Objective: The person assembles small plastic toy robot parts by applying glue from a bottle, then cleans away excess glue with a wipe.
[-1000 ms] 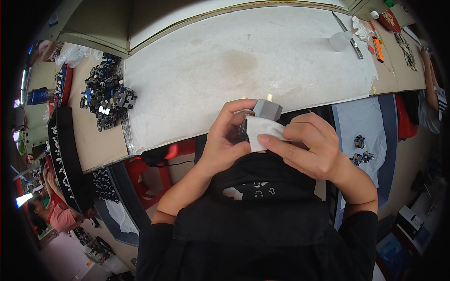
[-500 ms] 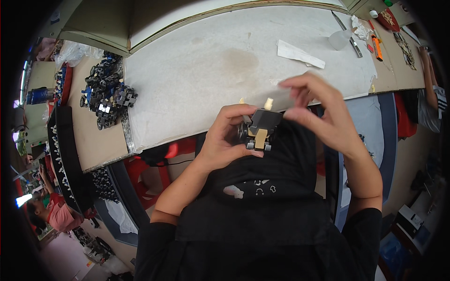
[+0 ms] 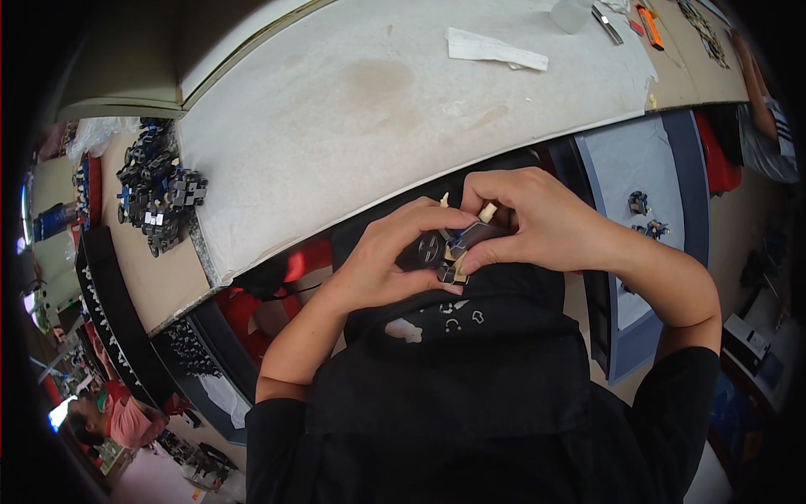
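A small toy, black and grey with cream parts (image 3: 430, 249), is held over my lap, just in front of the table's near edge. It has a round black wheel on its left side, and cream pegs stick up at its far side. My left hand (image 3: 378, 256) is closed round the wheel side, thumb below and fingers above. From the other side my right hand (image 3: 541, 223) pinches a grey panel of the toy between thumb and fingers. Fingers hide part of the toy.
A heap of similar dark toys (image 3: 159, 197) lies on the table's left end. Across the white tabletop (image 3: 353, 126) are a paper strip (image 3: 495, 50) and an orange cutter knife (image 3: 649, 28). A blue-grey tray (image 3: 678, 160) on the right holds small dark pieces. Other people are at both sides.
My right hand, raised and apart before, has come down and now grips the toy. The toy has turned and its wheel shows more. My view has shifted, so the table appears tilted.
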